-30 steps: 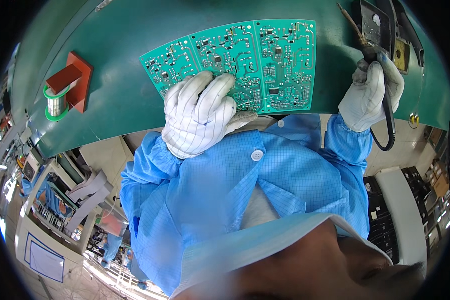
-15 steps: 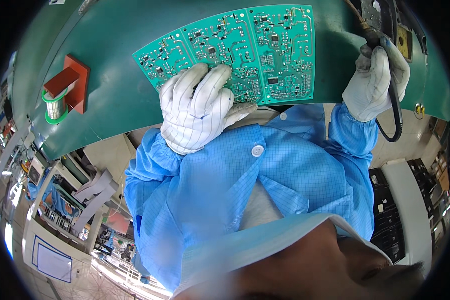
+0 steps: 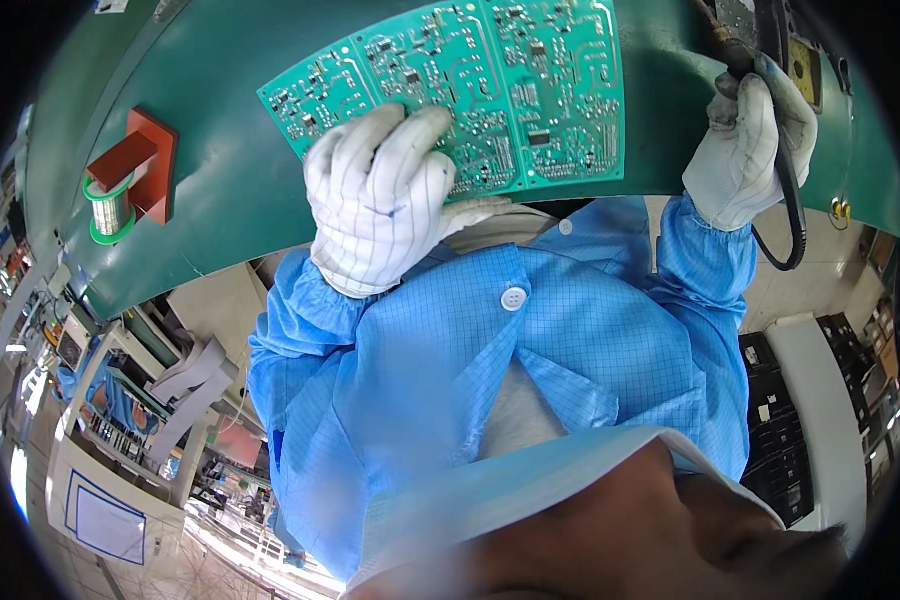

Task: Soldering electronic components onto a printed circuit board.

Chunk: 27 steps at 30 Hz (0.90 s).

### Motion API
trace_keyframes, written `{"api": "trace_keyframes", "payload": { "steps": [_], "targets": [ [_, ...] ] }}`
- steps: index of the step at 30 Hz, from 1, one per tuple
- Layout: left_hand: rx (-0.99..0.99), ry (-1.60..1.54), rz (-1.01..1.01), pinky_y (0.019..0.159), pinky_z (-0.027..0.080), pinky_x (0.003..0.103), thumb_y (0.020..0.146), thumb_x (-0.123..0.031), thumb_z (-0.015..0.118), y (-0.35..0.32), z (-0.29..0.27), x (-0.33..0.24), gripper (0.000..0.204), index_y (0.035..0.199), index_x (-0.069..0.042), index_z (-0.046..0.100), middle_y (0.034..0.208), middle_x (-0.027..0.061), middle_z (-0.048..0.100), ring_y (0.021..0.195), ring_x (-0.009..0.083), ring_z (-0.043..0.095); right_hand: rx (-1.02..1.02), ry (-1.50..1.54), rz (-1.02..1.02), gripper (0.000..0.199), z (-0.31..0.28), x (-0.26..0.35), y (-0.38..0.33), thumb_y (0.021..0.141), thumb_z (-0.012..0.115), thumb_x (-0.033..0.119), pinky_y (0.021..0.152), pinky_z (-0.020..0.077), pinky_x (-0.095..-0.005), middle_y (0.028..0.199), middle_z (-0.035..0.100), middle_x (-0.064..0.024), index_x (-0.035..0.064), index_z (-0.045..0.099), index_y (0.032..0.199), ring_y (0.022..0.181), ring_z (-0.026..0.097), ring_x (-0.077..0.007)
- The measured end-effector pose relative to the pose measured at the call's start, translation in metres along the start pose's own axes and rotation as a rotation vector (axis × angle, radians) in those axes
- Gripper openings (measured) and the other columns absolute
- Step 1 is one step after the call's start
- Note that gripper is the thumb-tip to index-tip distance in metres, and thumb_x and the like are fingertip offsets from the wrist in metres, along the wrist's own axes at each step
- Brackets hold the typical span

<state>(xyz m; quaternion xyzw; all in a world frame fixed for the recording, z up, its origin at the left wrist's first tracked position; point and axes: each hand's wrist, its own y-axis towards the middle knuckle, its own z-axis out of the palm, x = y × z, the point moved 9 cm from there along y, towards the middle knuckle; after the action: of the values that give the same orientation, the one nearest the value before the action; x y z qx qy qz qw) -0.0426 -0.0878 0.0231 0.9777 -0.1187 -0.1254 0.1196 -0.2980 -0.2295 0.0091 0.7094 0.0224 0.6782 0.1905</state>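
Observation:
A green circuit board panel [image 3: 560, 105], divided into three sections and crowded with small parts and solder joints, lies at the table's near edge. My left hand [image 3: 378, 205], in a white striped glove, grips its near left side, fingers bent over the top face and thumb stretched along the near edge. At the right, my gloved right hand [image 3: 740, 155] is closed around the dark handle of a soldering iron [image 3: 738, 58], whose black cord [image 3: 794, 205] loops down past the wrist. The iron's front end points away from me, beside a dark metal holder [image 3: 770, 30]; its tip is hard to make out.
On the left of the green table mat [image 3: 230, 190], a spool of solder wire [image 3: 112, 215] sits by a red-brown stand [image 3: 155, 165]. A yellowish metal piece [image 3: 804, 75] is at the far right. Black trays [image 3: 775, 430] stand below the table at right.
The board panel has shifted away from me, and my left hand has moved with it, slightly leftward. My right hand with the soldering iron has barely moved.

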Motion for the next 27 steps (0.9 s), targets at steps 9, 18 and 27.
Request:
{"api": "trace_keyframes", "payload": {
  "steps": [9,18,27],
  "targets": [
    [-0.029,-0.001,0.008,0.092,0.041,0.045,0.057,-0.059,0.082,0.02,-0.005,0.011,0.054,0.07,-0.014,0.056,0.119,-0.002,0.061,0.109,0.0249,0.057,0.04,0.02,-0.044,0.018,0.003,0.004,-0.001,0.092,0.06,0.002,0.058,0.052,-0.0226,0.09,0.068,-0.0197,-0.0055,0.059,0.108,0.072,0.068,-0.0171],
    [0.013,0.005,-0.007,0.095,0.041,0.043,0.058,-0.06,0.081,0.024,-0.006,0.01,0.055,0.072,-0.013,0.057,0.117,-0.0013,0.063,0.111,0.0251,0.058,0.075,0.092,-0.065,0.017,0.002,0.002,0.001,0.092,0.06,0.002,0.058,0.0514,-0.0218,0.089,0.068,-0.0198,-0.006,0.06,0.107,0.072,0.068,-0.0167],
    [0.017,0.011,-0.01,0.096,0.041,0.043,0.059,-0.061,0.081,0.023,-0.004,0.01,0.055,0.07,-0.013,0.057,0.117,-0.0007,0.063,0.111,0.0255,0.058,0.099,-0.085,-0.138,0.016,0.001,0.008,0.0,0.093,0.061,0.003,0.058,0.052,-0.0219,0.091,0.069,-0.019,-0.0053,0.06,0.107,0.072,0.068,-0.0162]
  ]
}}
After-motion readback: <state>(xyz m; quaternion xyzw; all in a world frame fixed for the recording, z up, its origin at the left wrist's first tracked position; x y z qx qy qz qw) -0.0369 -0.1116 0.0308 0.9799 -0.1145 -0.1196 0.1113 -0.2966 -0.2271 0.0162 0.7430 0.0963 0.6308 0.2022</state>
